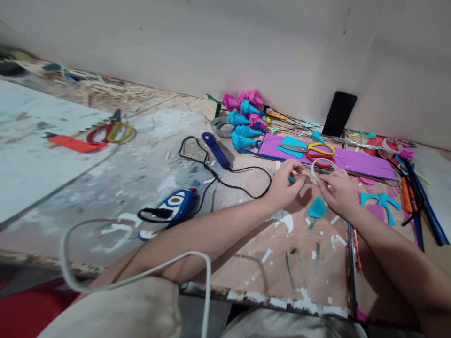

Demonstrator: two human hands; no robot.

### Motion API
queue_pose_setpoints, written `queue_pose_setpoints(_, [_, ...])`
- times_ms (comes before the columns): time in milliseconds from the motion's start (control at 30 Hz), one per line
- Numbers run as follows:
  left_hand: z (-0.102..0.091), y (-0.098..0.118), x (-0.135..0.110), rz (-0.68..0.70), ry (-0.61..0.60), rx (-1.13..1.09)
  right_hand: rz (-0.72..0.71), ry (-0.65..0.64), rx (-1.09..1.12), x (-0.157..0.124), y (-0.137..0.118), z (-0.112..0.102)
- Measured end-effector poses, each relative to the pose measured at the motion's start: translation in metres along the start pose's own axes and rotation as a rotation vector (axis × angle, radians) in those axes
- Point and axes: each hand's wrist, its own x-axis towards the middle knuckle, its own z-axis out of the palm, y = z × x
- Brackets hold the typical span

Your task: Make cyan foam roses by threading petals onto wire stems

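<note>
My left hand (286, 183) is closed in a pinch on a small blue paper piece (291, 179) and the end of a strip of tape. My right hand (336, 190) grips a white tape roll (323, 165) just to its upper left. Both hands meet above a paint-stained wooden board (282, 253). A blue paper triangle (317, 208) lies just below the hands. Yellow-and-red scissors (313, 150) rest on a purple sheet (355, 160) behind them.
Blue and pink paper cones (243, 119) are piled at the back. A blue glue gun (176, 205) with a black cord lies left, another pair of scissors (111, 132) far left. A black phone (338, 114) leans on the wall. Paper scraps and sticks lie at right.
</note>
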Motion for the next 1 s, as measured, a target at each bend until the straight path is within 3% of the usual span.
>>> queue_pose_setpoints(267, [0.004, -0.009, -0.002, 0.086, 0.014, 0.01, -0.053, 0.041, -0.003, -0.002, 0.001, 0.008])
queue_pose_setpoints(400, [0.004, -0.007, -0.002, 0.183, -0.087, 0.063, -0.08, 0.035, 0.011, -0.002, 0.0, 0.009])
queue_pose_setpoints(1000, [0.007, -0.003, -0.001, 0.253, -0.217, 0.278, 0.035, 0.0, 0.036, 0.002, -0.001, 0.012])
